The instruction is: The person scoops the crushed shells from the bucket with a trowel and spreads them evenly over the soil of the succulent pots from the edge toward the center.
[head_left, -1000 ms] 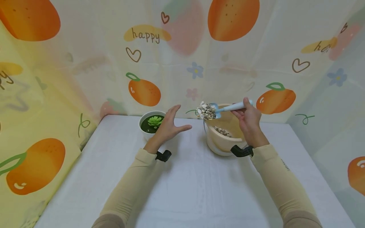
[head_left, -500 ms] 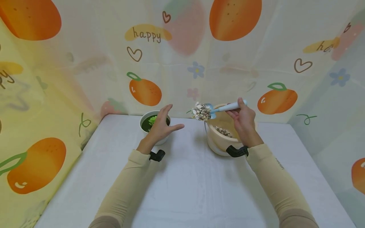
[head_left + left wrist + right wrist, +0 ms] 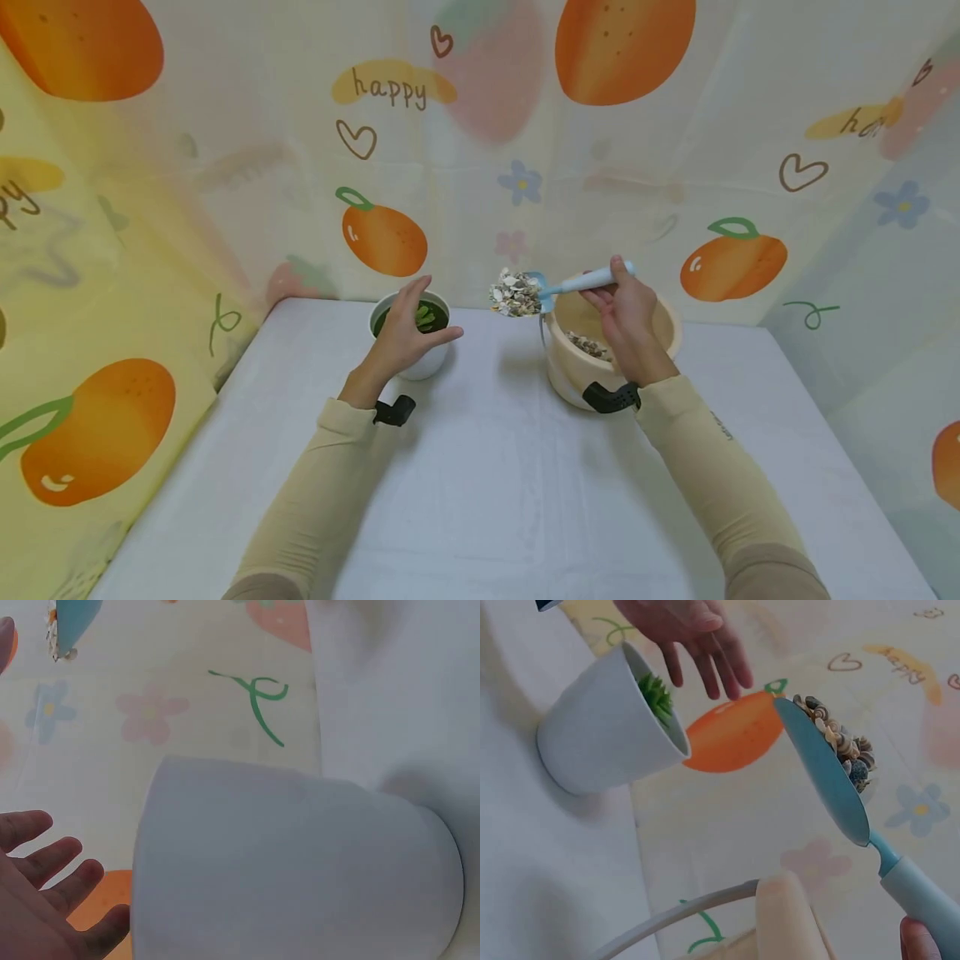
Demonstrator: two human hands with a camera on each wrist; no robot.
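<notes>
One light-blue trowel (image 3: 583,281), heaped with shells (image 3: 516,293), right of the white pot (image 3: 427,365); handle gripped by the right hand (image 3: 630,321). One left hand (image 3: 401,337), holding nothing, fingers spread, near the white pot's rim. One bucket (image 3: 561,360), right of the white pot. Risks, judged: a tilted blade could spill the overfull heap; a left-hand nudge might topple the white pot.

Btwn white pot (image 3: 427,363) (L) and cream bucket (image 3: 572,365) (R), the tabletop (image 3: 487,417) gap is passable; higher up, a scoop (image 3: 588,280) heaped w/ shells (image 3: 514,293) juts in from R. L hand (image 3: 402,337) hangs over pot, part-blocking its mouth from above; R hand (image 3: 630,312), gripping scoop, partly obstructs bucket opening. Near side, wide room btwn forearms (image 3: 300,500).
</notes>
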